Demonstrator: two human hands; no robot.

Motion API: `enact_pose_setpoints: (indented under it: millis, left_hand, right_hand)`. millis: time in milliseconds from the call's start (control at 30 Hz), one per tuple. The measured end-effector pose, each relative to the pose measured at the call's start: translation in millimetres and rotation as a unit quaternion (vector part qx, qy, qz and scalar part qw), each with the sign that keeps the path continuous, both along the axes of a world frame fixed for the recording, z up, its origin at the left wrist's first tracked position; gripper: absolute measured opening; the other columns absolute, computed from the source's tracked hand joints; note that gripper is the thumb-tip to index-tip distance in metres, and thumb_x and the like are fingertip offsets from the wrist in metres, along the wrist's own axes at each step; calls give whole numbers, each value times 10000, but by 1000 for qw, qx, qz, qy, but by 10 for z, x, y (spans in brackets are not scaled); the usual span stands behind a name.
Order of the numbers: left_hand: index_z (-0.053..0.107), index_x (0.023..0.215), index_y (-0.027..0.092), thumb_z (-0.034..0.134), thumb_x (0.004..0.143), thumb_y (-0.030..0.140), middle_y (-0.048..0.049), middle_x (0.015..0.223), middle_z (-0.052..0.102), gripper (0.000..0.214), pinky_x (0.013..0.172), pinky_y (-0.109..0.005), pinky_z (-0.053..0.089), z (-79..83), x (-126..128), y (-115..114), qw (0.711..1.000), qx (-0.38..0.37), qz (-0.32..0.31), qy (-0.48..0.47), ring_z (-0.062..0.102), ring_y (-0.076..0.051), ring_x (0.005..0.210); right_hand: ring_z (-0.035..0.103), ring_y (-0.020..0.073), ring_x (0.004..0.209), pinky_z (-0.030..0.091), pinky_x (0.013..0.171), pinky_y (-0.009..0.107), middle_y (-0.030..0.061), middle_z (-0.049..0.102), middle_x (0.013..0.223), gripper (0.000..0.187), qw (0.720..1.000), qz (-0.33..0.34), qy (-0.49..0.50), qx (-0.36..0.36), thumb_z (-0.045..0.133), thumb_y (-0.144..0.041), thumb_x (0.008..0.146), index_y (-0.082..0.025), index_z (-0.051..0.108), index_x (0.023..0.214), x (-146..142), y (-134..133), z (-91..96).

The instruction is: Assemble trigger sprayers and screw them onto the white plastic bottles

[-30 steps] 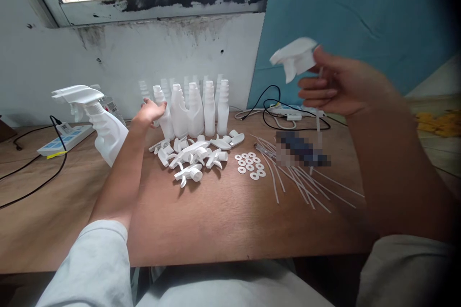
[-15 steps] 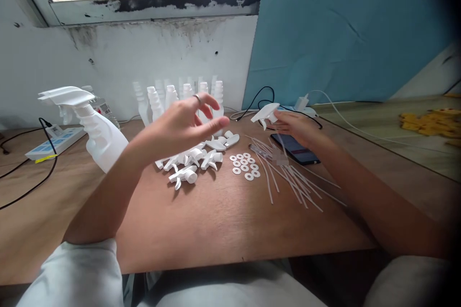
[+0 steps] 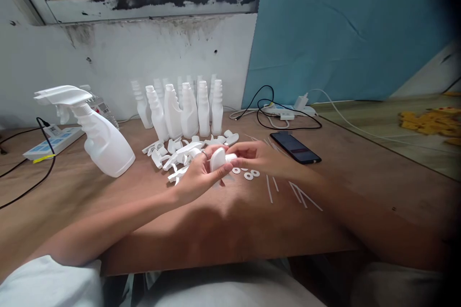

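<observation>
Above the middle of the table, a white trigger spray head (image 3: 217,159) is held between both hands. My left hand (image 3: 196,176) is closed around its body, thumb along the near side. At its ribbed collar, the fingers and thumb of my right hand (image 3: 258,157) pinch together. Just behind my left hand lies a pile of white spray heads (image 3: 175,157). White ring washers (image 3: 248,176) lie below my right hand, which partly covers them. Thin white dip tubes (image 3: 306,196) are spread on the table, partly hidden by my right forearm.
Several white bottles (image 3: 189,117) without heads stand at the back by the wall. A complete spray bottle (image 3: 108,146) stands on the left, beside a power strip (image 3: 59,144). A black phone (image 3: 296,147) lies right of centre, with cables and another power strip (image 3: 306,110) behind it.
My right hand has brought the spray head left and nearer, to the table's middle. My left hand, open and raised before, has come down and closed on it.
</observation>
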State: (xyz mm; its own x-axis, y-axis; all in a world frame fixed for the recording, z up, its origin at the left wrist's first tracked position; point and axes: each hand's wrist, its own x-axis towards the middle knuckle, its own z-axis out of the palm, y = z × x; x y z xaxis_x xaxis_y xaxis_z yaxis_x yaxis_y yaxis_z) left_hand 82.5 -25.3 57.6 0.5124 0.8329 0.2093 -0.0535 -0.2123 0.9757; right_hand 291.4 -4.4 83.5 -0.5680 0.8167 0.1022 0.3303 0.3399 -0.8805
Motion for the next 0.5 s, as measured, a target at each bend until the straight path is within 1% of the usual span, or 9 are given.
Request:
enact_pose_setpoints:
  millis: [33,67,100,167,200,233,300,367,500]
  left_hand:
    - [472,1250,227,636,856,458,-74,1031,591,485,621,-276,563,-40,-7,-17,999,-40,-19,-14,638,-192,842]
    - [487,1220,217,634,861,446,-63,985,593,450,622,-277,561,-85,-21,-33,996,-78,-32,-28,645,-192,824]
    - [494,1200,216,644,859,426,-54,961,592,428,633,-279,561,-134,-42,-46,991,-116,-41,-46,651,-193,823]
    - [503,1160,212,682,836,374,-38,914,592,404,657,-282,556,-240,-92,-56,976,-191,-65,-86,651,-183,810]
    - [512,1126,202,696,821,353,-34,888,592,388,650,-277,550,-290,-115,-53,965,-228,-79,-107,643,-173,784]
    - [520,1086,188,704,806,341,-33,860,591,368,624,-265,539,-333,-131,-44,954,-258,-90,-127,630,-161,747]
    - [531,989,165,706,783,331,-31,800,582,317,556,-232,505,-396,-142,-14,937,-297,-102,-155,593,-139,673]
    - [527,910,158,705,771,338,-26,762,568,289,523,-213,481,-426,-126,20,928,-318,-103,-166,573,-127,634]
    - [515,839,155,713,759,353,-6,736,533,291,507,-202,448,-435,-82,65,921,-336,-116,-159,535,-98,565]
  right_hand:
    - [569,143,714,414,599,251,26,640,800,370,1000,17,-12,-15,643,-509,827,-194,680,1017,-4,-4,-3]
    - [572,143,690,408,576,248,29,640,779,395,999,17,-24,-23,629,-536,826,-192,673,1016,25,18,-4]
    - [572,142,666,404,561,246,34,642,764,417,999,1,-39,-22,610,-562,826,-186,668,998,85,62,-1]
    - [550,132,604,384,539,246,38,638,713,442,993,-74,-93,14,583,-597,820,-171,662,904,281,193,7]
    - [529,124,577,371,536,246,35,629,683,434,983,-117,-138,40,586,-592,812,-164,654,828,402,269,8]
    - [509,118,558,355,535,247,32,621,653,414,966,-149,-203,60,601,-569,801,-159,640,756,526,343,4]
    - [477,118,527,326,518,251,29,595,587,365,924,-190,-327,64,627,-496,773,-154,607,647,746,467,-27]
    - [457,121,494,305,499,258,27,567,533,291,895,-194,-401,36,647,-399,739,-155,592,590,891,541,-81]
    - [473,134,475,307,489,267,29,552,498,238,876,-153,-457,-36,667,-331,707,-157,600,558,955,577,-183]
